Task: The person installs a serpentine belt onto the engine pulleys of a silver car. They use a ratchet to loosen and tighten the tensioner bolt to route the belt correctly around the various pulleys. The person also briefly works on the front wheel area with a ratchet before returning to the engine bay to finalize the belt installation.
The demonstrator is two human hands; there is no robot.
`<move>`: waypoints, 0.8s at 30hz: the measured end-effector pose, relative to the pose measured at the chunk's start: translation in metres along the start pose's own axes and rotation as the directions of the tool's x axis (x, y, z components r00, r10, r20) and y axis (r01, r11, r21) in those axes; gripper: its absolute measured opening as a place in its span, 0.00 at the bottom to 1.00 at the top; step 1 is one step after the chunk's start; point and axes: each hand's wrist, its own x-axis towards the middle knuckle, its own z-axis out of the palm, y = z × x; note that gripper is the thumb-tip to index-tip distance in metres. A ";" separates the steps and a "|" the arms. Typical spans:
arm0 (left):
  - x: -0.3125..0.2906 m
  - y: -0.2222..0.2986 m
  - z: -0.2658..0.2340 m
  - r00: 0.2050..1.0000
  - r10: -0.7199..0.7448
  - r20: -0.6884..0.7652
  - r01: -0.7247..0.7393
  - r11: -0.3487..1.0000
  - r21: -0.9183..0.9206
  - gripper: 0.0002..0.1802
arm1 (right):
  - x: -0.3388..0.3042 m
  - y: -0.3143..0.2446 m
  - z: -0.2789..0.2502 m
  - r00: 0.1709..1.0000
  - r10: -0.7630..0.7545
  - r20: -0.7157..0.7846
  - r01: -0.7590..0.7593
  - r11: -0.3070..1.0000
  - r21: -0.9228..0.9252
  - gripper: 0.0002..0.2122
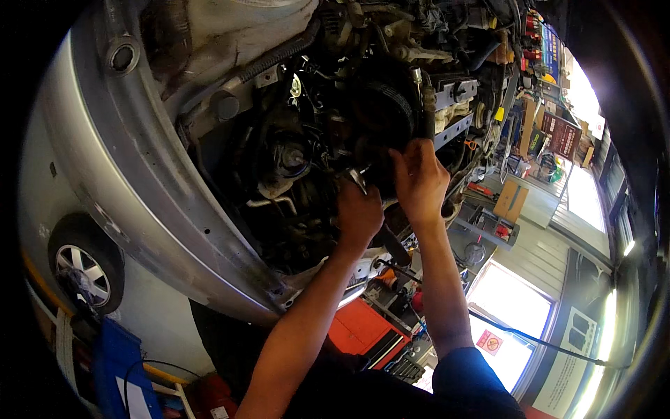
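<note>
Both my hands reach into the engine bay [307,230] of a silver car. My left hand [359,213] is closed round what looks like a ratchet wrench [357,180]; its shiny metal head shows above the fingers and a dark handle sticks out below the hand. To its right and slightly higher, my right hand [422,180] has thumb and fingers drawn together. Whatever they pinch, if anything, is too dark and small to name. Just above the hands sits a ribbed black pulley [391,105]. Left of them is a rounded engine part [289,159] with a metal pipe [273,203] below it.
The silver fender [150,230] curves along the left, with a wheel [87,262] beyond it. A red tool cabinet [363,332] stands behind my forearms. Hoses and brackets crowd the bay. Shelves with boxes [558,136] and a window [513,307] are at the right.
</note>
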 end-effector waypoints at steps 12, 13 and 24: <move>-0.004 0.019 -0.005 0.999 0.043 -0.029 -0.040 0.993 0.108 0.17 | -0.029 -0.001 0.007 0.993 -0.065 -0.095 0.064 0.998 -0.019 0.16; -0.004 0.018 -0.004 0.999 0.032 -0.020 -0.029 0.989 0.148 0.16 | -0.031 0.003 0.007 0.993 -0.067 -0.098 0.067 0.998 0.002 0.16; -0.007 0.024 -0.005 1.000 -0.014 -0.020 0.016 0.995 0.101 0.21 | -0.031 0.010 0.010 0.986 -0.142 -0.089 0.142 0.990 0.001 0.16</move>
